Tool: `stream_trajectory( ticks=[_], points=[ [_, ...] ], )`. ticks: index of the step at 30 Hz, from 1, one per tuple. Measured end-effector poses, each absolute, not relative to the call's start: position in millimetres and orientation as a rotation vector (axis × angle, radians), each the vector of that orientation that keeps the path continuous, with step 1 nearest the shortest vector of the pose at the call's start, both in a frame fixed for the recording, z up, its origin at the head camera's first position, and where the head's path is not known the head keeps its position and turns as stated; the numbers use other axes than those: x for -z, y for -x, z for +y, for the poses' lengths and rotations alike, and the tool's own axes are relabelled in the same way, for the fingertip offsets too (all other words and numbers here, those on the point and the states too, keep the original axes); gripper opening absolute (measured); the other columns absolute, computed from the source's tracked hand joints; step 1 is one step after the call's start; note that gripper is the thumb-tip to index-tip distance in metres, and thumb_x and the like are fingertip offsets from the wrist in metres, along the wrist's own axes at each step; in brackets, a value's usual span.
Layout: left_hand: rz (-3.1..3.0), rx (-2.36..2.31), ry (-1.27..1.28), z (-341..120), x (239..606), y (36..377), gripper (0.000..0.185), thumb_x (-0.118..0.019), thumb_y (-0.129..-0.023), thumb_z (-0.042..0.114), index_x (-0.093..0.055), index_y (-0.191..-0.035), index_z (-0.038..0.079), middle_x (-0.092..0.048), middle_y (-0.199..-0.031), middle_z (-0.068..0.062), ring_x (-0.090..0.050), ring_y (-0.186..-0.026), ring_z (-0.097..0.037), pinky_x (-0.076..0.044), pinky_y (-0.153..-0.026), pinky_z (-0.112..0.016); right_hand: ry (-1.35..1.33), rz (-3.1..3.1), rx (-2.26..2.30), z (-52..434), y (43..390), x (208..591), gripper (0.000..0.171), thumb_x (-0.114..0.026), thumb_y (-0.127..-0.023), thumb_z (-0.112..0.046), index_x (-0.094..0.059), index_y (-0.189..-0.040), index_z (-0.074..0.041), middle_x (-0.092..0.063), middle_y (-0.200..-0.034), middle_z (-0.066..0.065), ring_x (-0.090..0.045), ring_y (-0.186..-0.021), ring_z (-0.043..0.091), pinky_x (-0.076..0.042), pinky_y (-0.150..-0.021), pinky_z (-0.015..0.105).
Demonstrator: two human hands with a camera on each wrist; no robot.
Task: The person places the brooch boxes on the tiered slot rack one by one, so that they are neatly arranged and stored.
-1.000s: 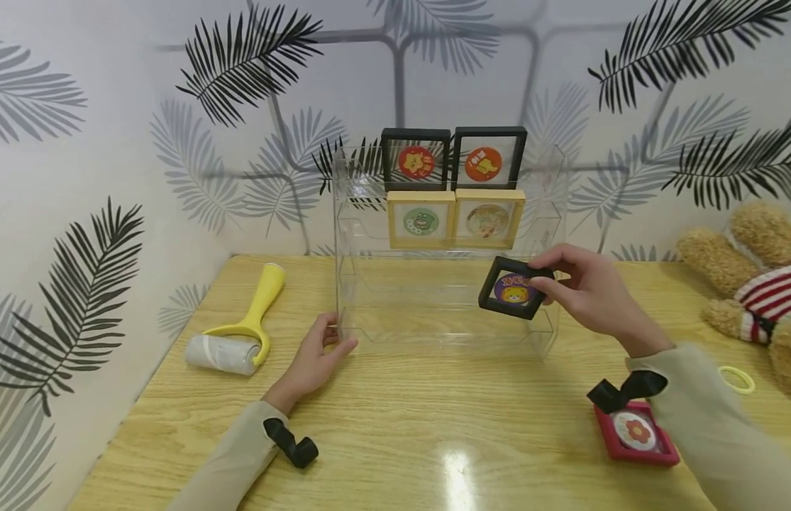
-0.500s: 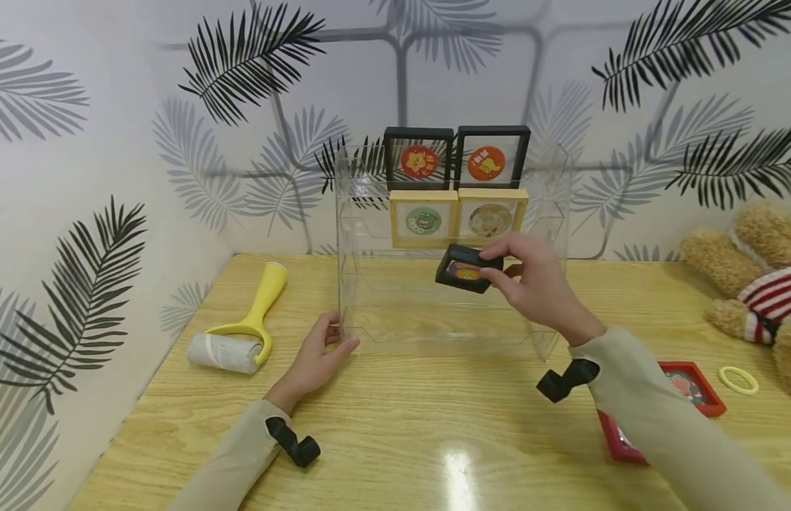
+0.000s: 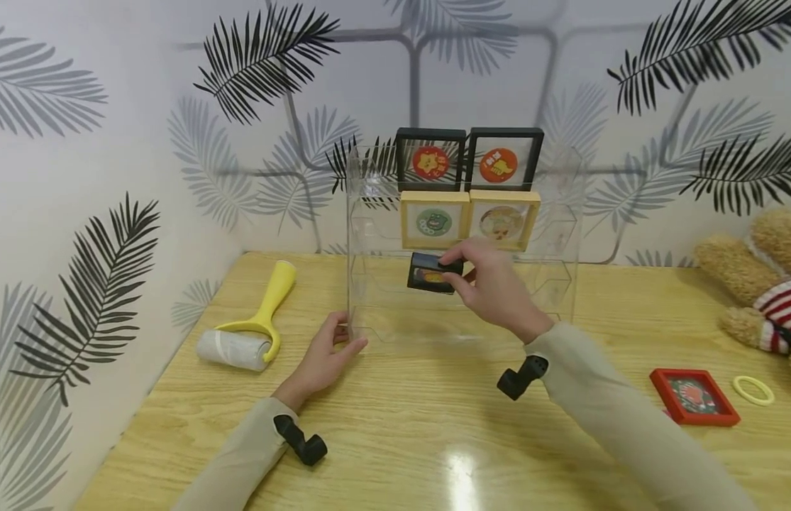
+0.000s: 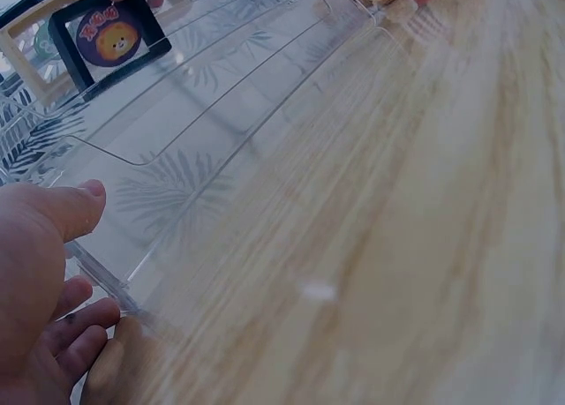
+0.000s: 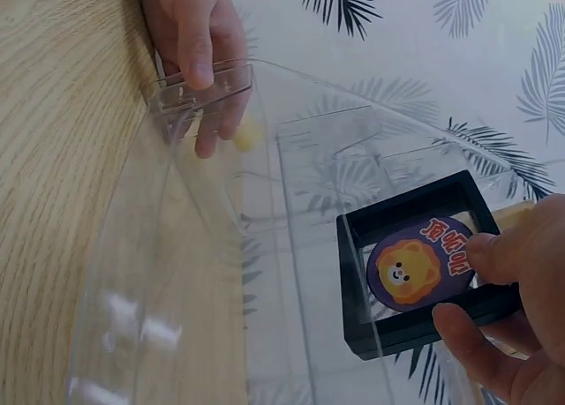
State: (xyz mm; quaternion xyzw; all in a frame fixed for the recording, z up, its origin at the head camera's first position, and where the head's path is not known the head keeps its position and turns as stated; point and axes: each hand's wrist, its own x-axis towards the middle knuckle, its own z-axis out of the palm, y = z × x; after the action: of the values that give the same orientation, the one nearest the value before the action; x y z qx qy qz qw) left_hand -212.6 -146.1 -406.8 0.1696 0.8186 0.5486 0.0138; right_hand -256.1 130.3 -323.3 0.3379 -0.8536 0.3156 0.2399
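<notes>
The right hand [image 3: 494, 287] has its grip closed on a small square black frame with a cartoon lion badge on a purple disc [image 5: 422, 262], thumb and fingertips [image 5: 494, 253] pinching its right edge, so that the frame hangs tilted inside the clear acrylic tiered display stand [image 3: 369, 284], at its middle level and just below the two pale wooden frames. The left hand [image 3: 325, 355] grips the stand's lower front left corner, thumb on the front face and fingers curled behind the post, with the palm resting on the light wooden worktop [image 3: 401, 426]. On the stand's upper tiers sit four more frames: a black frame with an orange star badge [image 3: 430, 160] beside a black frame with an orange badge [image 3: 504, 160] on top, and below them a wooden frame with a green frog badge [image 3: 433, 220] beside a wooden frame with a pale beige badge [image 3: 505, 220]. Left of the stand a yellow-handled lint roller with a white roll [image 3: 245, 333] lies on the worktop. Right of the stand, well apart from it, lie a red square frame with a patterned badge [image 3: 692, 396], a thin pale yellow ring [image 3: 753, 389] just beyond it, and a brown plush toy in a red and white striped top [image 3: 762, 298] at the worktop's far right edge.
</notes>
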Motion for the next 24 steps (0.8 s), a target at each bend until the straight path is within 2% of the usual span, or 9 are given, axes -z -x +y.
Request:
stream_trajectory(
  ticks=[6, 16, 24],
  points=[
    [2.571, -1.694, -0.54, -144.9, 405.8, 212.8, 0.047, -0.056, -0.091, 0.009, -0.035, -0.128, -0.011, -0.042, -0.127, -0.031, -0.046, -0.117, -0.041, -0.038, -0.101, -0.05, -0.883, -2.439, -0.899, 125.6, 258.1, 326.3, 0.016, -0.063, -0.086, -0.008, -0.063, -0.103, -0.007, -0.063, -0.104, 0.008, -0.061, -0.088, 0.018, -0.052, -0.06, 0.026],
    [2.56, -1.699, -0.535, -145.3, 407.4, 212.9, 0.047, -0.055, -0.092, 0.008, -0.034, -0.129, -0.01, -0.041, -0.128, -0.03, -0.046, -0.117, -0.041, -0.038, -0.101, -0.051, -0.84, -2.427, -0.931, 125.7, 259.9, 333.3, 0.019, -0.063, -0.087, -0.009, -0.063, -0.106, -0.009, -0.064, -0.106, 0.007, -0.062, -0.08, 0.017, -0.052, -0.056, 0.024],
    [2.562, -1.692, -0.523, -145.7, 407.1, 212.5, 0.047, -0.055, -0.092, 0.01, -0.034, -0.129, -0.01, -0.04, -0.128, -0.03, -0.045, -0.118, -0.041, -0.037, -0.101, -0.051, -0.841, -2.391, -0.929, 128.5, 257.5, 339.1, 0.028, -0.062, -0.086, -0.007, -0.059, -0.113, -0.007, -0.062, -0.111, 0.009, -0.059, -0.099, 0.022, -0.054, -0.067, 0.036]
  ],
)
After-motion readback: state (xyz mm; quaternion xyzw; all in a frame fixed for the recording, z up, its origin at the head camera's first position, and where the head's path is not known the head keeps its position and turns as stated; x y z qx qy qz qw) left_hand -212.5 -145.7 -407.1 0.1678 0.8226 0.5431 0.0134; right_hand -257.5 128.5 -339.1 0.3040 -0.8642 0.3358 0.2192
